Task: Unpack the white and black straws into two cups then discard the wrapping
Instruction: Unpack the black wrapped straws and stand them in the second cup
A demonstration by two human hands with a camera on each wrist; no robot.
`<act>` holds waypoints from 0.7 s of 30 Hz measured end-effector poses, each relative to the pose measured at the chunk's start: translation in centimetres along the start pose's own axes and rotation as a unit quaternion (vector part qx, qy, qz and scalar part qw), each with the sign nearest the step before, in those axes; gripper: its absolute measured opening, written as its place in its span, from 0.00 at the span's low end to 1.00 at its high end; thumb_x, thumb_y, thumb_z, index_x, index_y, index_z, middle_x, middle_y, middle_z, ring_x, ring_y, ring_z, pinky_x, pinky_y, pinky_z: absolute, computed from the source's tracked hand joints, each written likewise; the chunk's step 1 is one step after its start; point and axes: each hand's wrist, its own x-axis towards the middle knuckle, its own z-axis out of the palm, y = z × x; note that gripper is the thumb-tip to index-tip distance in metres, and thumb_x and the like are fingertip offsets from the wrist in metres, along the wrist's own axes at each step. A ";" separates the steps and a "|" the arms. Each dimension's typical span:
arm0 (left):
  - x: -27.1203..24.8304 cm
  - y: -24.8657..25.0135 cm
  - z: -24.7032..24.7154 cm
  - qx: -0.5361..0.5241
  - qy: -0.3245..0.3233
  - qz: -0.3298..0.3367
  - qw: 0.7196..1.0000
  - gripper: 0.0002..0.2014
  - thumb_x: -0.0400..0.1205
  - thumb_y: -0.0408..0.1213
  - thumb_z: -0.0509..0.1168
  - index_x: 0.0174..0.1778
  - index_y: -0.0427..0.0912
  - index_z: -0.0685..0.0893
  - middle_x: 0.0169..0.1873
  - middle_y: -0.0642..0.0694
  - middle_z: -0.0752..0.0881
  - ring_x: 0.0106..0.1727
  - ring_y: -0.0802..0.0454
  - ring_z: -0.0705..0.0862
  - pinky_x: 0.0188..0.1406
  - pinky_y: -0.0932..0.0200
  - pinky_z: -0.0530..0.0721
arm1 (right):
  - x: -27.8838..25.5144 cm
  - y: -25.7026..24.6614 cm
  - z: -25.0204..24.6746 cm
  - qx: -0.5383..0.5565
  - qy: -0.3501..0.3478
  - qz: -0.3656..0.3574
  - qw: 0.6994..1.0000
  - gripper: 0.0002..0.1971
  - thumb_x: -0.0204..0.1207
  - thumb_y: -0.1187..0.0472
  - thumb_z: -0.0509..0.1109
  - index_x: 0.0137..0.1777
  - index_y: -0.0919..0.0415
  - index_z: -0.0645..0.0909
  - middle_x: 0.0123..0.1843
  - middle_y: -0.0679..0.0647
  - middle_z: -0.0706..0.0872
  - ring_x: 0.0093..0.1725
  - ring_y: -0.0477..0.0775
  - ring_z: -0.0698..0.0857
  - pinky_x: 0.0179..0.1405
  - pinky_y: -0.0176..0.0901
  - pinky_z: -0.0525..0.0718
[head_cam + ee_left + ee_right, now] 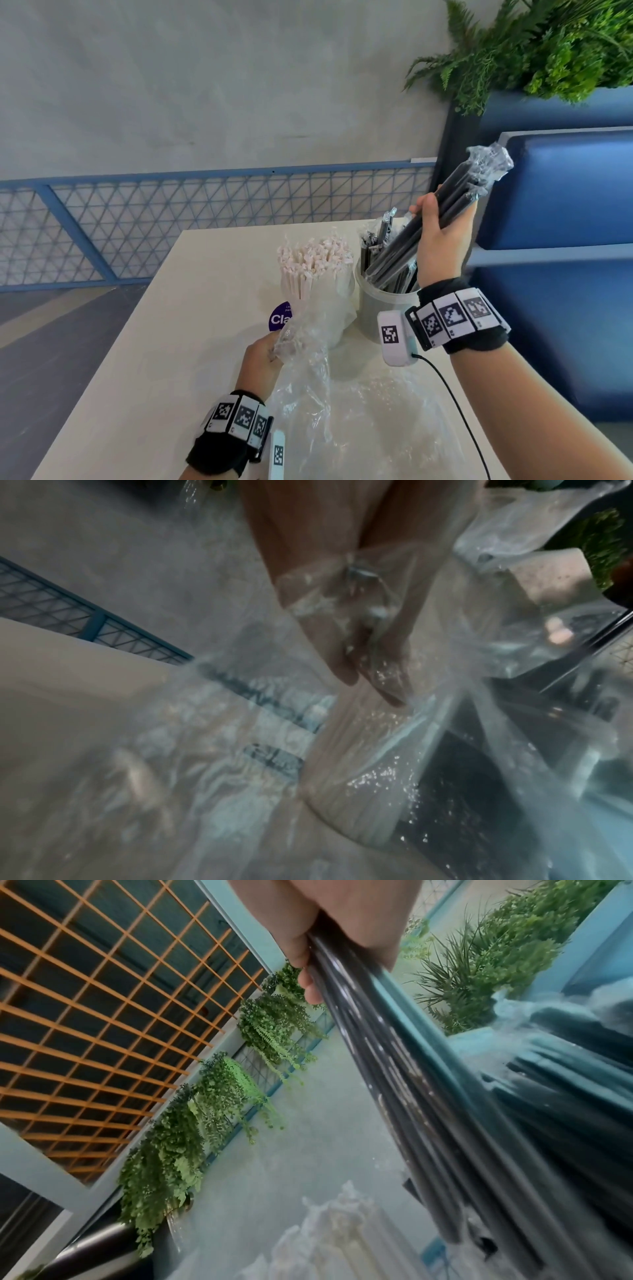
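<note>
Right hand (435, 236) fingers wrapped round bundle of black straws (455, 212), tilted, lower ends in clear cup (376, 308). Left hand (263, 359) fingers pinch clear plastic wrapping (308, 373) above tabletop (171, 342). White straws (313, 263) stand beside the clear cup.

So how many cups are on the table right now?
2. One cup holds the white straws, largely hidden behind clear wrapping; the other cup, just right of it, holds black straws. Nothing suggests a third.
</note>
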 end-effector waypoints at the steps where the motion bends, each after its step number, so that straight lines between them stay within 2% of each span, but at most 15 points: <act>1: -0.2 0.4 -0.1 -0.013 -0.001 0.006 1.000 0.20 0.78 0.23 0.63 0.56 0.51 0.86 0.43 0.66 0.89 0.42 0.71 0.85 0.45 0.82 0.77 | 0.1 0.1 0.0 0.003 0.006 0.000 1.000 0.13 0.79 0.60 0.64 0.61 0.62 0.70 0.39 0.50 0.85 0.41 0.52 0.85 0.54 0.56 0.85; 3: -0.7 1.2 -0.2 -0.028 -0.003 0.014 0.999 0.20 0.78 0.24 0.64 0.46 0.59 0.85 0.34 0.76 0.87 0.44 0.79 0.84 0.46 0.83 0.76 | 0.3 0.0 -0.1 0.011 0.019 -0.015 1.000 0.12 0.79 0.60 0.64 0.60 0.63 0.69 0.35 0.44 0.85 0.39 0.51 0.84 0.51 0.54 0.86; 5: -0.8 1.5 -0.3 -0.042 -0.003 0.022 0.999 0.20 0.78 0.24 0.66 0.44 0.61 0.83 0.33 0.78 0.85 0.44 0.79 0.83 0.45 0.84 0.76 | 0.4 -0.2 -0.2 0.016 0.024 -0.033 0.999 0.11 0.80 0.61 0.63 0.58 0.62 0.69 0.34 0.43 0.84 0.37 0.50 0.83 0.48 0.50 0.86; 6: -0.8 1.5 -0.3 -0.047 -0.002 0.024 0.999 0.19 0.78 0.26 0.66 0.43 0.61 0.83 0.33 0.79 0.85 0.43 0.79 0.83 0.45 0.83 0.76 | 0.3 -0.3 -0.1 0.011 0.020 -0.040 0.999 0.13 0.80 0.60 0.63 0.60 0.64 0.68 0.37 0.44 0.84 0.38 0.49 0.83 0.47 0.47 0.85; 8: -0.7 1.4 -0.2 -0.055 -0.002 0.024 0.998 0.17 0.78 0.29 0.67 0.44 0.63 0.83 0.34 0.78 0.85 0.44 0.78 0.84 0.45 0.82 0.77 | 0.0 -0.1 0.1 -0.019 -0.009 -0.040 0.999 0.18 0.80 0.60 0.63 0.66 0.68 0.67 0.45 0.53 0.85 0.43 0.48 0.84 0.49 0.39 0.85; 9: -0.6 1.3 -0.1 -0.057 -0.001 0.023 0.998 0.17 0.78 0.29 0.68 0.44 0.63 0.83 0.34 0.77 0.86 0.45 0.76 0.85 0.45 0.81 0.78 | -0.2 0.2 0.2 -0.039 -0.028 -0.029 0.998 0.20 0.80 0.61 0.64 0.68 0.69 0.66 0.48 0.53 0.84 0.44 0.44 0.83 0.49 0.33 0.83; 10: -0.6 1.3 0.0 -0.059 -0.001 0.022 0.998 0.18 0.78 0.29 0.67 0.44 0.63 0.83 0.35 0.76 0.87 0.46 0.75 0.85 0.46 0.80 0.78 | -0.5 0.8 0.3 -0.063 -0.047 -0.015 0.997 0.20 0.80 0.61 0.64 0.69 0.68 0.66 0.48 0.49 0.83 0.44 0.38 0.81 0.48 0.29 0.81; 11: -0.6 1.4 0.1 -0.065 -0.002 0.021 0.998 0.18 0.78 0.27 0.67 0.44 0.62 0.84 0.35 0.74 0.87 0.46 0.74 0.85 0.47 0.81 0.78 | -0.8 1.4 0.3 -0.090 -0.068 0.003 0.994 0.19 0.80 0.62 0.64 0.68 0.68 0.67 0.47 0.45 0.82 0.43 0.36 0.80 0.47 0.29 0.80; 12: -0.6 1.3 0.2 -0.065 -0.004 0.019 0.998 0.19 0.78 0.26 0.66 0.44 0.62 0.84 0.35 0.72 0.88 0.46 0.73 0.86 0.48 0.80 0.78 | -1.2 2.2 0.3 -0.115 -0.091 0.021 0.989 0.17 0.80 0.62 0.64 0.66 0.68 0.68 0.46 0.46 0.82 0.41 0.38 0.80 0.46 0.33 0.79; 14: -0.6 1.3 0.3 -0.055 -0.003 0.020 0.998 0.20 0.78 0.25 0.65 0.45 0.62 0.83 0.37 0.67 0.89 0.48 0.69 0.87 0.51 0.75 0.80 | -2.0 4.0 0.3 -0.162 -0.139 0.061 0.975 0.16 0.80 0.60 0.65 0.63 0.67 0.70 0.49 0.56 0.85 0.46 0.52 0.83 0.46 0.40 0.78; 16: -0.6 1.1 0.2 -0.055 -0.001 0.018 0.998 0.21 0.78 0.25 0.65 0.45 0.63 0.83 0.37 0.67 0.89 0.48 0.67 0.87 0.53 0.69 0.82 | -2.4 5.3 0.3 -0.211 -0.177 0.083 0.958 0.18 0.78 0.57 0.67 0.63 0.66 0.72 0.49 0.59 0.86 0.50 0.61 0.84 0.48 0.45 0.79; 18: -0.6 1.1 0.1 -0.051 0.004 0.020 0.999 0.21 0.78 0.25 0.65 0.44 0.63 0.84 0.36 0.70 0.89 0.46 0.68 0.88 0.53 0.68 0.82 | -2.3 5.4 0.4 -0.230 -0.173 0.084 0.954 0.17 0.77 0.57 0.69 0.60 0.66 0.73 0.46 0.55 0.83 0.48 0.59 0.83 0.47 0.44 0.77; 21: -0.8 1.4 -0.2 -0.051 0.000 0.030 0.998 0.22 0.77 0.22 0.64 0.40 0.61 0.82 0.31 0.78 0.85 0.42 0.78 0.84 0.46 0.79 0.78 | -1.9 4.3 0.6 -0.191 -0.130 0.048 0.972 0.18 0.76 0.57 0.70 0.60 0.67 0.72 0.45 0.52 0.82 0.45 0.50 0.81 0.50 0.41 0.78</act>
